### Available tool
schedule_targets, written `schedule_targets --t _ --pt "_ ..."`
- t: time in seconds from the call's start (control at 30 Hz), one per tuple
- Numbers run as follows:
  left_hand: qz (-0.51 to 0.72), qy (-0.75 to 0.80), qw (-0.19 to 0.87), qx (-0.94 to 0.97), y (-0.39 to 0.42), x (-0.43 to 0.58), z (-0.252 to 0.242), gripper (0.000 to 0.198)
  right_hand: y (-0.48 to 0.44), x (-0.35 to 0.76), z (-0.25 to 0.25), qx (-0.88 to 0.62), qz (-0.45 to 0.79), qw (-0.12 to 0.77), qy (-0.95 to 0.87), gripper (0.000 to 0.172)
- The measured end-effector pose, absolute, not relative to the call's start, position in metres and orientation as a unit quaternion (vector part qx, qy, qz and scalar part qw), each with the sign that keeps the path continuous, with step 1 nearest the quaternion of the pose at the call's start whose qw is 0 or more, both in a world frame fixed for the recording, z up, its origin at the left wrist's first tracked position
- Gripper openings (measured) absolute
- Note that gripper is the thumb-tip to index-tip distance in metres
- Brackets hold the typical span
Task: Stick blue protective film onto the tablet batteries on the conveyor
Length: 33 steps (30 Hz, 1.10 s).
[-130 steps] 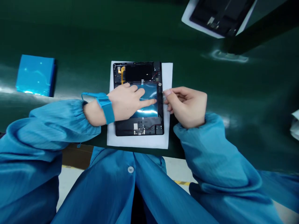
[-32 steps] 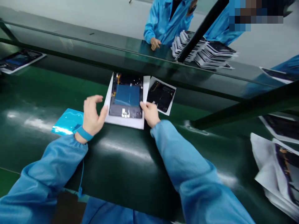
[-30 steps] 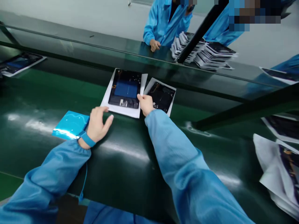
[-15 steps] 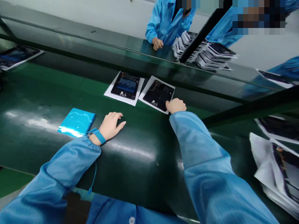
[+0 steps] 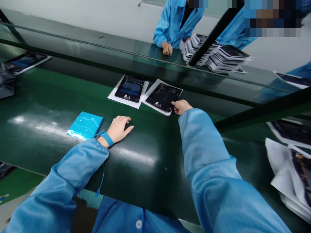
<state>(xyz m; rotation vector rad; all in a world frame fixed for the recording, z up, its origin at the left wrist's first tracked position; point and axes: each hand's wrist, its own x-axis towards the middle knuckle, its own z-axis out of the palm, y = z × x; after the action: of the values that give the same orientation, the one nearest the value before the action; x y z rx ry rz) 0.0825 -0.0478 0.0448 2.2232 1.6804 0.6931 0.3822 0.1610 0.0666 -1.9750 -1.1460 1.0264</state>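
Observation:
My left hand [image 5: 119, 128] rests on the dark green table with its fingers loosely spread, holding nothing, a blue band around its wrist. Just left of it lies a stack of shiny blue film sheets [image 5: 85, 125]. Farther forward, my right hand [image 5: 181, 106] is closed at the right edge of an opened tablet [image 5: 162, 97] that lies on a white sheet [image 5: 152, 101]; its fingertips pinch the edge. To the left, a second opened tablet [image 5: 130, 88] with a blue rectangle in its middle lies on its own white sheet [image 5: 121, 99].
A raised glass shelf [image 5: 116, 48] runs along the back, with a dark post [image 5: 216, 34]. Beyond stand stacked tablets with white sheets [image 5: 227, 60] and a co-worker's hand [image 5: 167, 48]. More tablets and crumpled white wrapping [image 5: 279, 161] lie right; another tablet [image 5: 29, 61] lies far left.
My right hand has shifted slightly, and more of its curled fingers shows at the tablet's edge. The tablet has turned or slid a little to the left. My left hand stays resting on the table.

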Motion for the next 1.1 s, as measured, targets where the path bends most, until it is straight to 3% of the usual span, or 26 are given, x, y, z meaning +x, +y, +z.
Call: schedule_targets --t 0.27,0.43,0.63,0.8,0.9,1.0,1.1 --pt "0.196 0.61 0.078 0.764 -0.05 0.074 0.064 0.029 0.106 0.371 0.072 -0.654 0.524 0.42 -0.35 0.012" --pt "0.151 0.723 -0.009 0.674 -0.071 0.017 0.089 0.033 -0.001 0.397 0.078 -0.597 0.606 0.396 -0.345 0.009" --pt "0.095 0.786 0.16 0.59 -0.083 -0.044 0.09 0.041 -0.105 0.439 0.068 -0.575 0.658 0.278 -0.4 0.029" --pt "0.126 0.757 0.241 0.594 -0.081 -0.055 0.096 0.037 -0.113 0.455 0.054 -0.605 0.56 0.242 -0.511 0.045" --pt "0.14 0.747 0.271 0.591 -0.083 -0.062 0.102 0.037 -0.113 0.459 0.054 -0.66 0.345 0.196 -0.638 0.047" --pt "0.16 0.75 0.251 0.591 -0.093 -0.062 0.114 0.035 -0.127 0.443 0.066 -0.642 0.14 0.233 -0.717 0.044" --pt "0.216 0.746 0.165 0.608 -0.112 -0.036 0.132 0.026 -0.154 0.397 0.087 -0.534 0.216 0.292 -0.764 0.034"
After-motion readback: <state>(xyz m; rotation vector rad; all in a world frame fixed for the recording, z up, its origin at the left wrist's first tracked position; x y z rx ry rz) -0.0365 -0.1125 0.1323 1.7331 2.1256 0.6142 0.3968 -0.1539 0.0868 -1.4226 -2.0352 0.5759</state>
